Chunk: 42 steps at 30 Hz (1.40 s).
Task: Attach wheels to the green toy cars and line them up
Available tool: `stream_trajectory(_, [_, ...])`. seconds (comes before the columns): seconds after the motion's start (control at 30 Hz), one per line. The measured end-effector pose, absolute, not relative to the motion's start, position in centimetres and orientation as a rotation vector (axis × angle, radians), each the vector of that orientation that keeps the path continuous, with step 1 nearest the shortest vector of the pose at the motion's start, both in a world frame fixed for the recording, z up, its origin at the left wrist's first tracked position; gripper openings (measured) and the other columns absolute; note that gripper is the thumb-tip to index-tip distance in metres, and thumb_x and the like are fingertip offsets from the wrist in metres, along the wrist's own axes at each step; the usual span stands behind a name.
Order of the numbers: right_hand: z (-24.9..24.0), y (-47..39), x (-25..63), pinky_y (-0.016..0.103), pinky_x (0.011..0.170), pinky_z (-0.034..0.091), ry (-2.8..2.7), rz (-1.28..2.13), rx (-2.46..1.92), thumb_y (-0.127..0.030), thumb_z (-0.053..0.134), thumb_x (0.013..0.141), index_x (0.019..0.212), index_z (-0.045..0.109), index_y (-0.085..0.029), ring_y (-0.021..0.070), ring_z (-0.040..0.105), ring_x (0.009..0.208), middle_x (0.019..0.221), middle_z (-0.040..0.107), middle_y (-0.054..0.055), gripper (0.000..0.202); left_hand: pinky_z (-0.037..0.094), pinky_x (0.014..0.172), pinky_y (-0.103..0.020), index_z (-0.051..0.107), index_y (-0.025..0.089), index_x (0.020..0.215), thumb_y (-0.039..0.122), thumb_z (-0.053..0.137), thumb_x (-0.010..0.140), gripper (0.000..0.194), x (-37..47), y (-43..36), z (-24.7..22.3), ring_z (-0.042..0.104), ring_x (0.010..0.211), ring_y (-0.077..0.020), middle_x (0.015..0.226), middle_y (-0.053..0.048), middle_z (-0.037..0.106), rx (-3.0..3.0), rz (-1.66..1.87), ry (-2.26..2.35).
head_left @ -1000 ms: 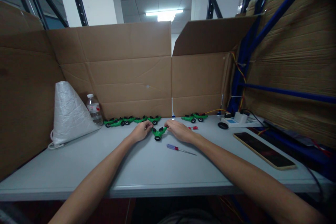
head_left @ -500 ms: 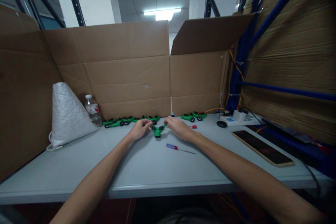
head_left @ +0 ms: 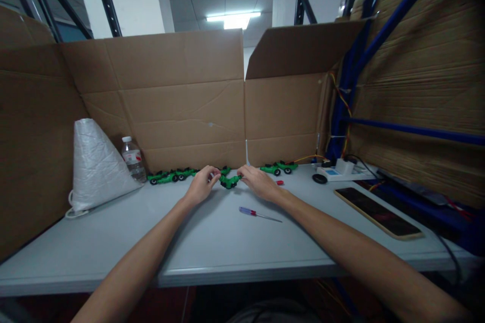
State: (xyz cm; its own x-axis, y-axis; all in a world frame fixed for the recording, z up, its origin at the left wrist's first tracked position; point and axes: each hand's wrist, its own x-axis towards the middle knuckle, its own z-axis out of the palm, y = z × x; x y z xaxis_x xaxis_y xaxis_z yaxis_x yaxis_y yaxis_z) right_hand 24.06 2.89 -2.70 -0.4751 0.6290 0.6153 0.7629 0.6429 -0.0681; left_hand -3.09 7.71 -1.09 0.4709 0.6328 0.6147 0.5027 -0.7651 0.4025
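Observation:
Between my hands is a small green toy piece with black parts (head_left: 229, 181), just above the white table (head_left: 204, 242). My left hand (head_left: 203, 184) has its thumb and fingertips curled around the piece's left end. My right hand (head_left: 258, 182) pinches its right end with the fingertips. Nearer to me lies a screwdriver (head_left: 248, 211) with a clear purple and red handle, its shaft pointing right. A red-handled tool (head_left: 279, 182) shows partly beyond my right wrist.
Green toy cars stand along the back at left (head_left: 162, 177) and right (head_left: 286, 167). A silvery bag (head_left: 98, 171) and a bottle (head_left: 133, 157) are at left; a phone (head_left: 379, 212) and a power strip (head_left: 341, 174) at right. Cardboard (head_left: 182, 106) walls the back.
The green piece has turned between my hands, and its lower part has swung up and away from me. My left fingers have shifted and curled differently. The screwdriver has stayed put.

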Motion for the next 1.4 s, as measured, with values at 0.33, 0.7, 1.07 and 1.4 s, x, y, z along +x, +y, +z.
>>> stream_trajectory(0.33, [-2.54, 2.38, 23.87, 0.037, 0.099, 0.046, -2.271, -0.208, -1.026, -0.021, 0.053, 0.104, 0.124, 0.058, -0.021, 0.0248, 0.06, 0.112, 0.117, 0.065, 0.011, 0.02, 0.047, 0.075, -0.031, 0.07, 0.019, 0.102, 0.043, 0.052, 0.104, 0.03, -3.27, 7.62, -0.89, 0.061, 0.081, -0.0191, 0.097, -0.007, 0.068, 2.648, 1.141, 1.06])
stream_trajectory(0.7, [-2.62, 2.66, 23.74, 0.036, 0.097, 0.047, -2.236, -0.195, -1.026, -0.028, 0.048, 0.109, 0.12, 0.058, -0.022, 0.0241, 0.061, 0.11, 0.116, 0.066, 0.01, 0.016, 0.047, 0.076, -0.03, 0.068, 0.019, 0.1, 0.041, 0.054, 0.104, 0.026, -3.22, 7.47, -0.87, 0.061, 0.082, -0.0188, 0.096, -0.005, 0.068, 2.656, 1.127, 1.013])
stream_trajectory(1.07, [-2.56, 2.74, 23.83, 0.035, 0.095, 0.047, -2.257, -0.25, -1.023, -0.024, 0.047, 0.109, 0.118, 0.06, -0.022, 0.0238, 0.06, 0.109, 0.115, 0.064, 0.01, 0.015, 0.046, 0.073, -0.029, 0.069, 0.02, 0.102, 0.042, 0.055, 0.103, 0.026, -3.1, 6.97, -0.42, 0.064, 0.082, -0.0195, 0.098, -0.006, 0.073, 2.641, 1.082, 1.017])
stream_trajectory(1.4, [-2.75, 2.95, 23.67, 0.036, 0.092, 0.047, -2.234, -0.319, -0.998, -0.019, 0.05, 0.107, 0.114, 0.061, -0.021, 0.0242, 0.06, 0.106, 0.11, 0.066, 0.009, 0.013, 0.044, 0.07, -0.028, 0.071, 0.02, 0.101, 0.045, 0.054, 0.103, 0.03, -2.98, 6.94, -0.39, 0.065, 0.076, -0.0191, 0.091, -0.004, 0.077, 2.594, 1.033, 1.047])
